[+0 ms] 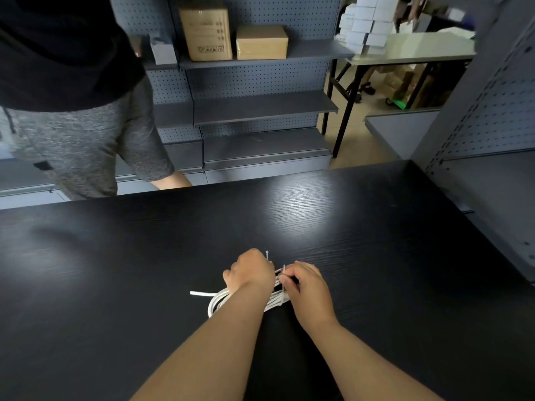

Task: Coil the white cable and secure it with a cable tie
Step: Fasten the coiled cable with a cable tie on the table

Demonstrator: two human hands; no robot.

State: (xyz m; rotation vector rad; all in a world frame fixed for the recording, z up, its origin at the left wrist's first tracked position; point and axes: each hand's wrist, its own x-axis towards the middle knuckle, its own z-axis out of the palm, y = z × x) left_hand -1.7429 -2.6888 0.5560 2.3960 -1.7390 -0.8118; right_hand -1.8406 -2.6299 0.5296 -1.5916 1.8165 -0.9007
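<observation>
**Tie wrapped round the coil, not yet drawn tight**

The white cable [219,303] is seen already wound into a flat coil, lying on the black table [362,241] in the lower centre of the frame, partly hidden under the wrists. One loose end is left pointing towards the left of the frame.

A cable tie [282,298] is passed round the right side of the coil, and its two ends stand up between the hands. The left hand [250,270] is curled, with one tie end rising from its fingers; whether the coil is also gripped cannot be told. The right hand [307,287] is closed in a pinch on the other end, thumb against forefinger.

The step in hand is judged to be the fastening: the coiling looks finished and the tie is being closed. Next, the thin tail would need to be fed through the head and pulled snug while the coil is kept from springing open.

Two cardboard boxes [262,41] are set on a shelf [312,52] at the upper centre; dark printing and handling symbols are visible on the taller one, but none of it can be read. No brand is seen on the cable or tie.
</observation>
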